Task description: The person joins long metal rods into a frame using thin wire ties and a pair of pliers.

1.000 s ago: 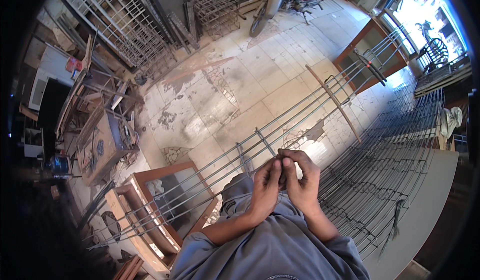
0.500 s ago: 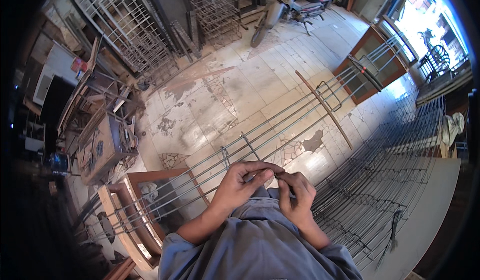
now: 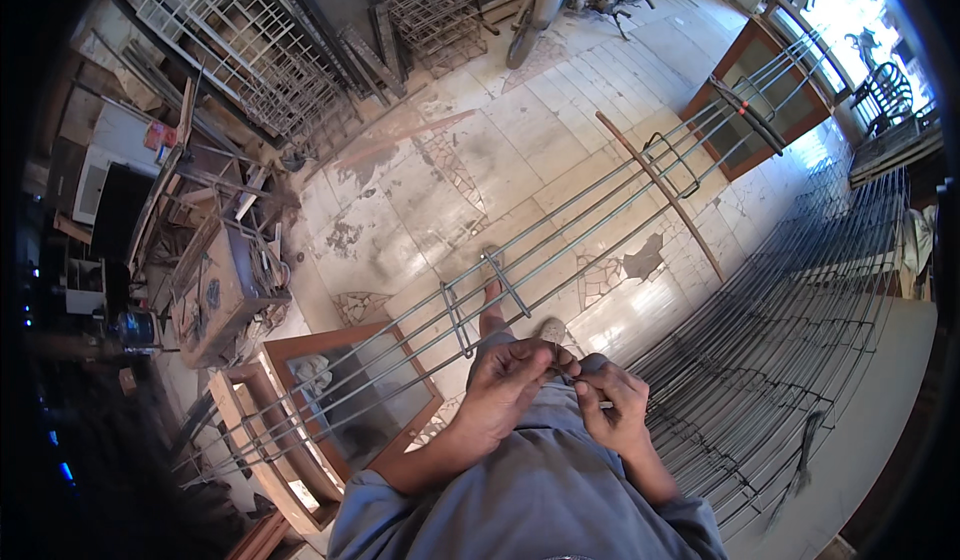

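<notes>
Close together in front of my body, both hands are closed in a pinch. My left hand (image 3: 503, 388) and my right hand (image 3: 612, 406) meet at a short, thin dark wire (image 3: 562, 370), mostly covered by the fingers. Just beyond them runs a long cage of steel rods (image 3: 590, 205), slanting from lower left to upper right. Rectangular steel stirrups (image 3: 457, 320) stand around the rods, one near my left hand. A loose rust-brown bar (image 3: 660, 195) lies across the cage farther along.
Wooden-framed glass panels (image 3: 385, 400) support the cage at both ends. At right, stacked wire cages (image 3: 750, 380) carry a dark wire bundle (image 3: 803, 460). A cluttered wooden bench (image 3: 215, 310) stands left; white grilles (image 3: 215, 30) lean at the back, near a parked motorcycle (image 3: 545, 5).
My hands have shifted slightly right and down in the view, still pinched together. The view has turned a little, and my legs and feet now show below the cage.
</notes>
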`<state>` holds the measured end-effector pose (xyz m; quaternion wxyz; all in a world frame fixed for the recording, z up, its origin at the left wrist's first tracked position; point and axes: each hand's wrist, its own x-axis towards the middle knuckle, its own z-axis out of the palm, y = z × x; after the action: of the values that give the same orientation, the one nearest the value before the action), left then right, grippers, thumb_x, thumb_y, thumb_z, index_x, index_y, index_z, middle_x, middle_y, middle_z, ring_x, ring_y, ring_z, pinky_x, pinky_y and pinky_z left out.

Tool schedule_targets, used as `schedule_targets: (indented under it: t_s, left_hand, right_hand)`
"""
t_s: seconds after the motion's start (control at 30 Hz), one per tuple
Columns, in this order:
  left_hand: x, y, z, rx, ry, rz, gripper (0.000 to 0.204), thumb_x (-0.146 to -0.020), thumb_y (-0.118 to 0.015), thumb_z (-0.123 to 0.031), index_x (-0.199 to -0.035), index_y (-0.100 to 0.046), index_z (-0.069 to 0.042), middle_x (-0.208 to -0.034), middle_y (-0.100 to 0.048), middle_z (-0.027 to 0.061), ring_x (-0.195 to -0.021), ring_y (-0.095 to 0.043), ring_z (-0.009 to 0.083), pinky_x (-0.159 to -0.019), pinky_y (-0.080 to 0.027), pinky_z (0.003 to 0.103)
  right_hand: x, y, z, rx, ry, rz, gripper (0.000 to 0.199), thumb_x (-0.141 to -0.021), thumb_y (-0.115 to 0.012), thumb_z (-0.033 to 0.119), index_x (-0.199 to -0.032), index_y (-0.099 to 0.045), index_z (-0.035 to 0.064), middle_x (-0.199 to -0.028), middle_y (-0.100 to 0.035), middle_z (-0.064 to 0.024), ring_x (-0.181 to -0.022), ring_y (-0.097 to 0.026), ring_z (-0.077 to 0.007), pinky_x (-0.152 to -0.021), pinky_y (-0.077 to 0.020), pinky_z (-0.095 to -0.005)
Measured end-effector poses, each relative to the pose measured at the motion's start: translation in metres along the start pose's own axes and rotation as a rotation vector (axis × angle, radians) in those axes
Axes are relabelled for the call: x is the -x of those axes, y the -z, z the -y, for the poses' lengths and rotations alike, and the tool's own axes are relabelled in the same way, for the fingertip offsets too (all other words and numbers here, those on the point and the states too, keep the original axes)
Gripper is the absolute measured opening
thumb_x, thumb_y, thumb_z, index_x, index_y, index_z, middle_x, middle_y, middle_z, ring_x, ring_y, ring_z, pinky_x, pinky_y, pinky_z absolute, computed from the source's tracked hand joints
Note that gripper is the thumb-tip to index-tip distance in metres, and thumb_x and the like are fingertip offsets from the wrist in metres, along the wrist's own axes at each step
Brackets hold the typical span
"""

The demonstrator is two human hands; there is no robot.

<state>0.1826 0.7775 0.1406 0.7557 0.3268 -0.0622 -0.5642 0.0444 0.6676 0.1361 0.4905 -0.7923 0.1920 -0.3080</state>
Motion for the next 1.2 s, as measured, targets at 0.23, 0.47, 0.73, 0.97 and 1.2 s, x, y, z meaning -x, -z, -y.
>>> schedule_targets:
  t_s: [0.23, 0.47, 0.73, 0.97, 1.2]
  left_hand:
    - [-0.006, 0.002, -0.004, 0.18, 0.148, -0.151, 0.028, -0.099, -0.063, -0.028, -0.109, -0.067, -0.002, -0.101, -0.069, 0.0093, -0.095, -0.064, 0.0208, -0.093, -0.049, 0.037]
    - [-0.013, 0.012, -0.018, 0.093, 0.214, -0.029, 0.033, -0.1, -0.061, -0.03, -0.109, -0.066, 0.002, -0.104, -0.068, 0.0111, -0.093, -0.065, 0.0198, -0.091, -0.05, 0.036]
    - [-0.007, 0.009, 0.01, -0.305, -0.357, -0.187, 0.026, -0.101, -0.06, -0.017, -0.109, -0.066, 0.007, -0.098, -0.07, 0.0155, -0.08, -0.069, 0.0185, -0.068, -0.057, 0.029]
    - [-0.001, 0.003, 0.02, -0.625, -0.667, -0.427, 0.034, -0.099, -0.064, -0.023, -0.103, -0.064, 0.01, -0.083, -0.071, 0.018, -0.073, -0.07, 0.0203, -0.054, -0.058, 0.029]
    - [0.011, 0.003, 0.027, -0.686, -0.576, -0.415, 0.029, -0.099, -0.063, -0.021, -0.101, -0.067, 0.007, -0.077, -0.073, 0.0121, -0.073, -0.069, 0.0155, -0.071, -0.056, 0.029]
  right_hand:
    - [0.004, -0.007, -0.003, 0.057, -0.056, 0.058, 0.006, -0.086, -0.07, 0.003, -0.092, -0.068, 0.0013, -0.073, -0.063, -0.0084, -0.053, -0.059, -0.0203, -0.051, -0.0457, -0.0306]
    - [-0.002, 0.007, -0.006, 0.088, -0.01, 0.167, 0.011, -0.084, -0.072, 0.004, -0.094, -0.069, 0.0014, -0.066, -0.058, -0.0086, -0.052, -0.057, -0.0208, -0.049, -0.0445, -0.0324]
    - [0.007, -0.012, 0.0, -0.113, -0.147, 0.137, 0.011, -0.091, -0.069, 0.009, -0.099, -0.069, 0.0004, -0.071, -0.062, -0.0091, -0.054, -0.057, -0.0145, -0.052, -0.0451, -0.0295]
    - [0.014, -0.017, 0.004, -0.173, -0.262, 0.252, 0.013, -0.095, -0.066, 0.012, -0.094, -0.065, -0.001, -0.083, -0.07, -0.0124, -0.068, -0.066, -0.019, -0.064, -0.0509, -0.0306]
    - [0.0, -0.012, 0.004, -0.196, -0.118, 0.311, 0.013, -0.093, -0.068, 0.009, -0.098, -0.063, -0.002, -0.08, -0.068, -0.0122, -0.064, -0.064, -0.0173, -0.059, -0.0483, -0.0297]
